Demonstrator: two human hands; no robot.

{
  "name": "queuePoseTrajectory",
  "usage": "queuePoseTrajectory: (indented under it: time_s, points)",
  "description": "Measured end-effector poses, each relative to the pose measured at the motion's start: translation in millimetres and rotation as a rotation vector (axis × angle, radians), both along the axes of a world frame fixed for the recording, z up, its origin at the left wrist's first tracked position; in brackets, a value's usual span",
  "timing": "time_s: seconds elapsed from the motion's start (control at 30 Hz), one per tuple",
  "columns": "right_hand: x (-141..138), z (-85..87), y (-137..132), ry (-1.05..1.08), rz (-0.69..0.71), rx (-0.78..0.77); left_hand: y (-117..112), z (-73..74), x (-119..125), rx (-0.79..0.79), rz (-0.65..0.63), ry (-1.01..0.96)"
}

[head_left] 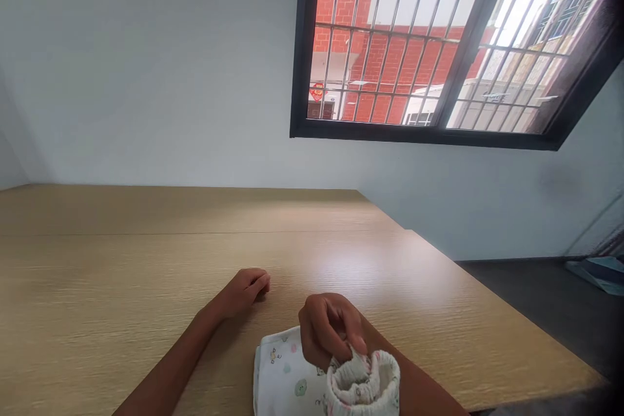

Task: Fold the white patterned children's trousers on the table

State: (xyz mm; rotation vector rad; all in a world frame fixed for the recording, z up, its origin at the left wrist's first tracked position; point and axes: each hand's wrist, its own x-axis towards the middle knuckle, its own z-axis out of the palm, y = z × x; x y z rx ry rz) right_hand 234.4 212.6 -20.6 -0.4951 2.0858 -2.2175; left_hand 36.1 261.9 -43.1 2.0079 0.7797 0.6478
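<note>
My right hand [331, 331] pinches the gathered elastic edge of a white cloth piece [363, 390], which looks like a cuff or sleeve cover. Small coloured prints show on it. Under and beside that hand lies a flat, folded part of white printed cloth [287, 370] on the table; whether both parts are one piece I cannot tell. To the left, my left hand [249, 289] rests on the tabletop with its fingers curled in, apart from the cloth. Nothing shows in its grip. The bottom of the cloth runs out of view.
The light wood table [121, 286] stretches to the wall, with a seam across it and its right edge slanting toward me. Above is a barred window [390, 32] in a dark frame. A bluish item [599, 273] lies on the dark floor at right.
</note>
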Motion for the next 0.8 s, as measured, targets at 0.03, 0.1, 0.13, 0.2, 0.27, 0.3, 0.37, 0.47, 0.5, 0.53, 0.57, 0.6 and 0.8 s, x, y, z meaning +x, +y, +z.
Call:
queuePoseTrajectory:
  time_s: [0.03, 0.1, 0.13, 0.2, 0.27, 0.3, 0.37, 0.47, 0.5, 0.53, 0.57, 0.6, 0.8]
  points:
    - [1.6, 1.7, -1.0, 0.023, -0.064, -0.022, -0.4, 0.2, -0.2, -0.003, 0.0, -0.002]
    - [4.3, 8.6, -3.1, 0.029, -0.16, -0.052, -0.8, 0.8, -0.6, 0.004, -0.002, 0.003]
    - [4.6, 13.2, -4.4, 0.019, -0.166, -0.059, -0.9, 1.0, -0.7, 0.013, -0.001, 0.011]
    - [2.1, 22.5, -7.7, -0.017, -0.115, -0.062, -0.6, 1.4, -1.0, 0.036, -0.001, 0.034]
    - [-3.8, 28.2, -12.8, -0.089, -0.029, -0.074, 0.0, 1.7, -1.3, 0.051, -0.005, 0.055]
    - [-7.6, 28.8, -16.0, -0.165, 0.005, -0.074, 0.3, 2.0, -1.4, 0.054, -0.007, 0.062]
    - [-15.9, 24.5, -22.5, -0.378, 0.058, -0.057, 0.5, 3.0, -1.7, 0.057, -0.006, 0.067]
    - [-27.4, 9.7, -29.0, -0.64, 0.122, -0.028, 0.2, 4.8, -1.9, 0.069, -0.004, 0.077]
    - [-30.2, 4.8, -29.7, -0.669, 0.123, -0.022, 0.1, 5.0, -1.9, 0.077, -0.005, 0.086]
    - [-32.3, 0.8, -29.9, -0.673, 0.101, -0.02, 0.0, 4.8, -1.8, 0.086, -0.005, 0.095]
    - [-33.6, -1.9, -29.6, -0.659, 0.071, -0.022, -0.1, 4.2, -1.9, 0.092, -0.004, 0.104]
    - [-34.3, -3.3, -29.2, -0.634, 0.033, -0.03, -0.2, 3.4, -2.0, 0.097, -0.003, 0.11]
    - [-30.2, 1.3, -29.3, -0.444, -0.18, -0.05, -2.8, 1.9, -3.6, 0.169, -0.041, 0.116]
